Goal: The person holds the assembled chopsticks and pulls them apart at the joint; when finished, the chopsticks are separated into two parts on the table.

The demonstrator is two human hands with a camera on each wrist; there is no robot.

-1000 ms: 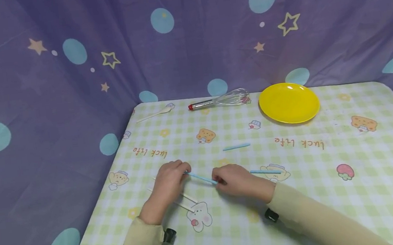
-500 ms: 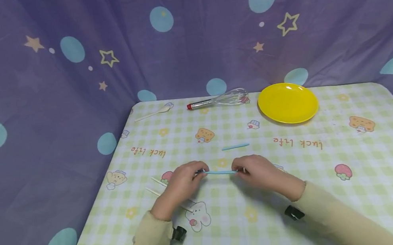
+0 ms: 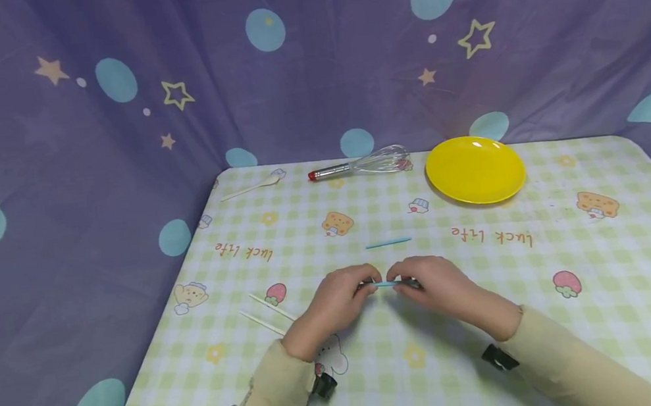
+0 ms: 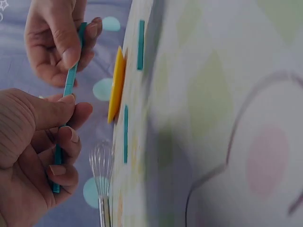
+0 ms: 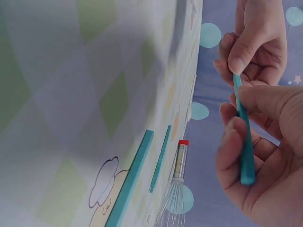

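Observation:
A thin turquoise stick (image 3: pixel 386 283) lies between my hands, just above the table. My left hand (image 3: pixel 338 301) pinches its left part, thumb on top and fingers curled beneath. The other side is gripped by my right hand (image 3: pixel 441 287), whose fingertips are very close to the left ones. A fine seam crosses the held stick (image 4: pixel 70 84) between the two hands in the left wrist view. On the cloth beyond the hands rests a similar turquoise stick (image 3: pixel 388 243). Another turquoise stick (image 5: pixel 130 184) shows on the table in the right wrist view; the right hand hides it in the head view.
Two pale thin sticks (image 3: pixel 263 324) lie on the checked tablecloth (image 3: pixel 554 338), partly covered by the left forearm. Along the back edge are a pale spoon (image 3: pixel 251 187), a whisk (image 3: pixel 360 163) with a red handle end, and a yellow plate (image 3: pixel 475 171). A purple curtain (image 3: pixel 313 85) hangs behind.
Both hands have shifted to the right with the turquoise stick, the left hand further. They are now closer together, so less of the stick shows between them. The stick has levelled out.

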